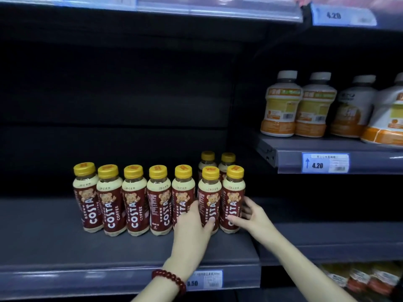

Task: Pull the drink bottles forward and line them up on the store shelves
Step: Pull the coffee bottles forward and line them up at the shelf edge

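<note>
Both my hands on the front-row coffee bottles, dark grey metal store shelf (54,243).

My left hand (192,231), red bead bracelet (169,281) at wrist, wraps the 2nd-from-right brown-label Costa coffee bottle w/ yellow cap (209,199), thumb across its front, fingers behind, so holding it. My right hand (254,214) cups the rightmost same-type end bottle (233,201), thumb on lower label, fingers spread round its right side, loose grip. Five more Costa bottles (135,199) stand upright in a row left of my left hand, touching. Two rear bottles (208,159) just behind the ones I'm gripping. Up-right of my right hand: white-capped orange-and-cream bottles (281,105) on a higher shelf, blue 4.20 price tag (325,163) below them.
</note>
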{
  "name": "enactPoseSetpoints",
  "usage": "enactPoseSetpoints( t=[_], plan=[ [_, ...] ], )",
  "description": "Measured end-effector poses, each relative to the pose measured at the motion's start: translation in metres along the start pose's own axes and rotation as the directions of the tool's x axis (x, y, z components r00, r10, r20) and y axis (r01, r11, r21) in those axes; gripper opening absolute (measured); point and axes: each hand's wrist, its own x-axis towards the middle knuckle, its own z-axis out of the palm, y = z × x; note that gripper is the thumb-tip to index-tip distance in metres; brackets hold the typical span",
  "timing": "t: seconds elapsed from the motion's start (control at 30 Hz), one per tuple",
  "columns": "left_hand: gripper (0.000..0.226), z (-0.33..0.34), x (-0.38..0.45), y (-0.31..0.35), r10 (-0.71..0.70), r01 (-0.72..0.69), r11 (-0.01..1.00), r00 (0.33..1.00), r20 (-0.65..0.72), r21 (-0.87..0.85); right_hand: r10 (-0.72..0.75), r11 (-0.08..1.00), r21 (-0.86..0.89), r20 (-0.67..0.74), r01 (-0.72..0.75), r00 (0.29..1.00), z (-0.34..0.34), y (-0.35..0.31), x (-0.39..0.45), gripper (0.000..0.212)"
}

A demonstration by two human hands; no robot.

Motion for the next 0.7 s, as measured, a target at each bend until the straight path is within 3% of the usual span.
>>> enactPoseSetpoints(
  t=[0.27,0.47,0.7],
  plan=[
    [0.036,0.004,0.008,0.007,-0.044,0.053,0.988,0.997,-0.069,0.143,-0.044,0.995,-0.092,0.001,0.044,0.999,-0.001,-0.003,-0.007,0.049],
    [0.041,0.002,0.005,0.001,-0.002,0.01,0.995,0.996,-0.089,0.096,-0.053,0.992,-0.116,0.053,0.059,0.997,-0.003,-0.004,-0.019,0.053],
    [0.041,0.0,0.003,-0.005,0.021,-0.019,0.999,0.998,-0.058,0.049,-0.059,0.991,-0.124,-0.011,0.058,0.998,-0.005,-0.002,-0.019,0.045]
  ],
)
